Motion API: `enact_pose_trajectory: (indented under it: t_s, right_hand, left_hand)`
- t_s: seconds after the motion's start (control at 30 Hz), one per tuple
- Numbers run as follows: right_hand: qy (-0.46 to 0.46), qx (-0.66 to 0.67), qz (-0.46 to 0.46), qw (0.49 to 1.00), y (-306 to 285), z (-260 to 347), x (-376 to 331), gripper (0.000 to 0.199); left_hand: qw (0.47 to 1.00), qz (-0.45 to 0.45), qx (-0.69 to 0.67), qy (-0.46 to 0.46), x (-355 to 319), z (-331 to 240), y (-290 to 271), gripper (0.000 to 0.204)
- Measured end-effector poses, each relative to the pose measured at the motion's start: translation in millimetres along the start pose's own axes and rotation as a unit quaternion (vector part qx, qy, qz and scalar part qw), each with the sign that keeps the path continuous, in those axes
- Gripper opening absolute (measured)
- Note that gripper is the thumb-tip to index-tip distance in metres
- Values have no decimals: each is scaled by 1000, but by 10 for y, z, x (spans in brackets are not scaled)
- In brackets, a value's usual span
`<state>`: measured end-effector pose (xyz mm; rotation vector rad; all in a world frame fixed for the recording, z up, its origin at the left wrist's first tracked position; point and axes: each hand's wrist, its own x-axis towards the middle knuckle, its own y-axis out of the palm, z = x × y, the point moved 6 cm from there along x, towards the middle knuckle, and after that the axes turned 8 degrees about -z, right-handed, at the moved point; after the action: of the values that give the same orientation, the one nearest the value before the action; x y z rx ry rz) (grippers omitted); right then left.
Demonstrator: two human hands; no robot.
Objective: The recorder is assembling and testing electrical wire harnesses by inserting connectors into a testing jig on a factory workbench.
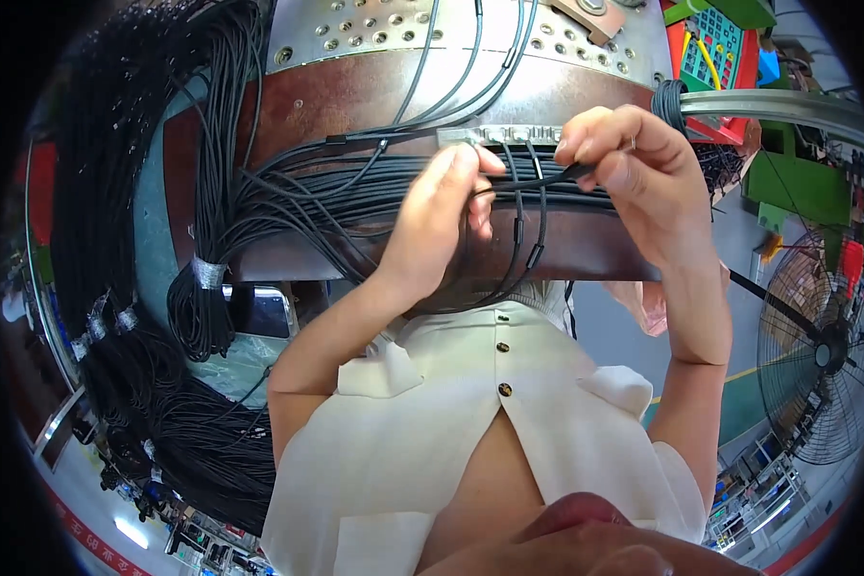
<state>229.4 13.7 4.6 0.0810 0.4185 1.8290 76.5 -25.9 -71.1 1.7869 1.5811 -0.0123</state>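
A thin black cable (545, 180) stretches between my two hands above the brown workbench (586, 235). My left hand (430, 213) is closed on it at one side, thumb and fingers pinching. On the other side my right hand (658, 182) pinches the cable between thumb and fingertips; its very end is hidden there. Just beyond them lies a pale strip with a row of slots (494, 135). Two cables run from the strip toward me, each with a thick black sleeve (519, 231). Beneath my hands, many loose black cables (307, 206) lie across the bench.
A perforated metal plate (374, 34) is at the far side. Cable bundles tied with silver tape (209, 274) hang at the left edge, with a larger heap beyond. A red box with a green keypad (715, 48), a metal rail (787, 104) and a fan (823, 355) stand right.
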Motion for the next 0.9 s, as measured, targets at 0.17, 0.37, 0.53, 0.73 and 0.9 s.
enact_pose_trajectory:
  t_s: [0.17, 0.37, 0.53, 0.73, 0.9]
  right_hand:
    - [-90, -46, -31, 994, -33, 111, -70, 15]
    - [-132, -123, -40, 983, 47, 164, -57, 10]
    - [-160, -152, -127, 967, -54, 137, 54, 11]
    - [-186, -302, -62, 933, -9, 155, 142, 16]
    - [-240, -441, -17, 865, 43, 279, 103, 17]
  left_hand:
    - [943, -67, 216, 246, 104, -393, 72, 26]
    - [998, 50, 26, 2, 120, -420, 338, 43]
    - [988, 142, 48, -47, 29, -319, 528, 59]
    - [985, 144, 90, 6, 69, -270, 558, 45]
    - [963, 140, 227, 45, 100, -289, 493, 39]
